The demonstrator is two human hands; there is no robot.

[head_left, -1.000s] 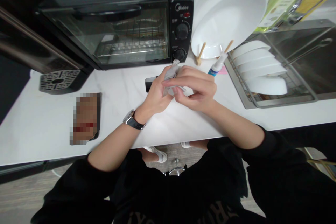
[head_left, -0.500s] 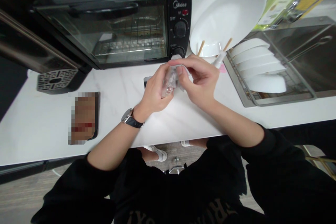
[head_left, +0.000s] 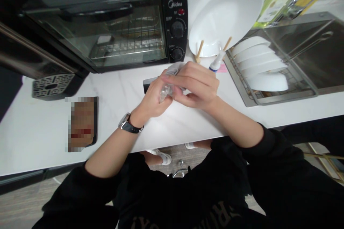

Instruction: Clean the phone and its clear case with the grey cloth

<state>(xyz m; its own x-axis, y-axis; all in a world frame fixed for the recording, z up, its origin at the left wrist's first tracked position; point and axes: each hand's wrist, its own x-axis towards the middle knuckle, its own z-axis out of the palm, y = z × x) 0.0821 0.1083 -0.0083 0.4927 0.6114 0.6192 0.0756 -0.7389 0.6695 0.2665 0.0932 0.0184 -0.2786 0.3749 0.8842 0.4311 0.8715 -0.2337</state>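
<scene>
My left hand (head_left: 153, 96), with a watch (head_left: 129, 123) on its wrist, is closed around a clear, ridged object (head_left: 166, 93) above the counter. Its full shape is hidden by my fingers. A thin grey-white cloth (head_left: 176, 68) is bunched over the clear object. My right hand (head_left: 198, 85) pinches the cloth, its fingers bent across the top and pressed against the object. Under my left hand, a dark flat item (head_left: 149, 83) partly shows on the counter. Just beyond my right hand is a white-tipped bottle with a blue band (head_left: 215, 63).
A black toaster oven (head_left: 102, 35) stands behind my hands. To the right are large white plates (head_left: 228, 14), wooden sticks (head_left: 199, 52) and a wire rack (head_left: 285, 102) of white bowls by the sink. A phone-like item (head_left: 95, 125), its screen pixelated, lies left on the counter (head_left: 118, 93).
My right hand has shifted over the clear object, fingers now flatter across it, and the cloth covers more of its top. The whole view has moved slightly.
</scene>
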